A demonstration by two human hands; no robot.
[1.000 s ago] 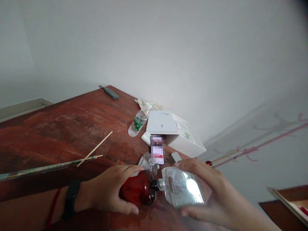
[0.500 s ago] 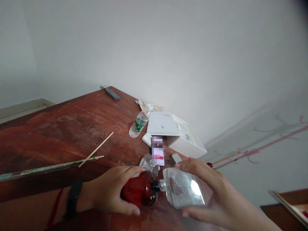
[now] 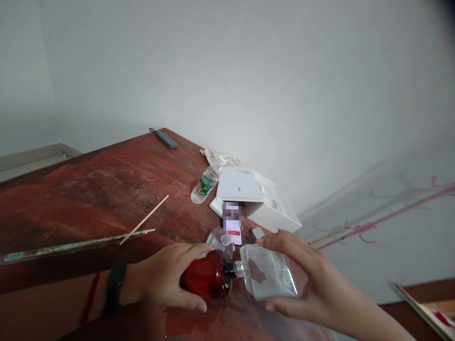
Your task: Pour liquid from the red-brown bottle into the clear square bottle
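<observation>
- Head view: the left hand [image 3: 167,282] is wrapped around a red bottle [image 3: 206,280] lying on its side at the near edge of the table [image 3: 92,189].
- The right hand [image 3: 305,274] grasps a clear bottle [image 3: 270,277] just to the right, the 2 necks meeting mouth to mouth.
- To do this well, keep both necks lined up and tilt slowly; red drops already show inside the clear bottle.
- A phone [image 3: 232,222] lies just beyond, so avoid spills.
</observation>
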